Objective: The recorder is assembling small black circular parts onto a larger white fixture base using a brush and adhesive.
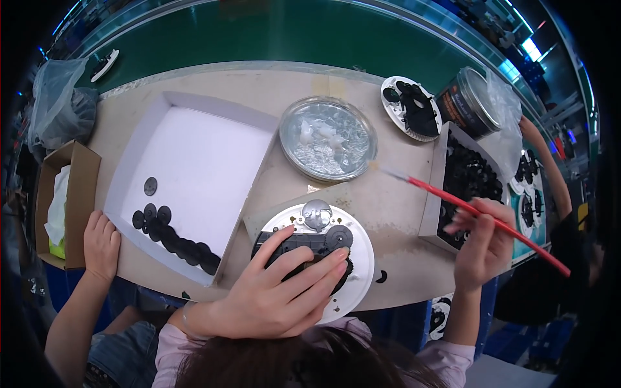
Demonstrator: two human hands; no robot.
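My left hand (278,284) is closed on a gear assembly, a round white base (360,275) carrying black gears and a black housing. Its fingers curve over the black parts, with fingertips beside a dark round gear (339,237); the thumb is mostly hidden. A silver-grey disc (317,215) sits at the far side of the base. In my right hand (482,242) is a red-handled brush (446,195), held between thumb and fingers. The brush tip points left, by the right rim of a round clear dish (291,154) containing a whitish, paste-like substance.
A shallow white box (194,149) at left contains several black gears (174,239). A box of black parts (472,171), a tin (467,103) and another assembly (412,108) stand at right. Another person's hand (102,246) rests by a cardboard box (81,187); another arm (546,161) reaches in at right.
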